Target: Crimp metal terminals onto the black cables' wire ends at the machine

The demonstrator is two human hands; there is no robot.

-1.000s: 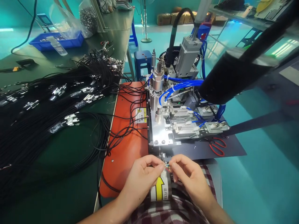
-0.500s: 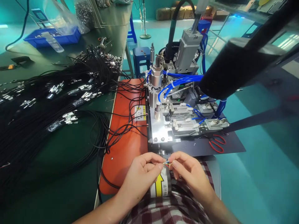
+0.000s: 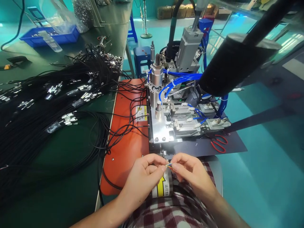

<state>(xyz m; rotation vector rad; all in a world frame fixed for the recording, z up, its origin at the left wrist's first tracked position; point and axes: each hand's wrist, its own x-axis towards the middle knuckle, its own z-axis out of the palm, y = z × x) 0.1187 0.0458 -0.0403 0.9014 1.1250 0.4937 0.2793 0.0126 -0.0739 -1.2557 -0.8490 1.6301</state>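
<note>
Pinching with both hands, you are holding a bundle of thin coloured wire ends [image 3: 169,165] right between your fingertips, low in the view and just in front of your checked shirt [image 3: 175,212]. Going from the left: your left hand [image 3: 143,177] is closing thumb and forefinger on the cable side of the wires, and your right hand [image 3: 190,174] is gripping the free tips from the other side. The fingertips are almost touching, so the short stretch of wire is lying crosswise, its long axis running from one hand to the other. Neither hand is nearer; both are on it.

The wires are sitting just below the front edge of the pneumatic fixture [image 3: 175,117], whose clamps and blue air hoses [image 3: 180,80] are lying straight ahead of your hands. Left of that the orange mat [image 3: 125,148] is carrying loose black cables, and further left the counter [image 3: 71,190] is bearing a big pile of black cables with metal ends [image 3: 47,104]. Red-handled scissors [image 3: 218,142] are lying to the right, well apart from your right hand.
</note>
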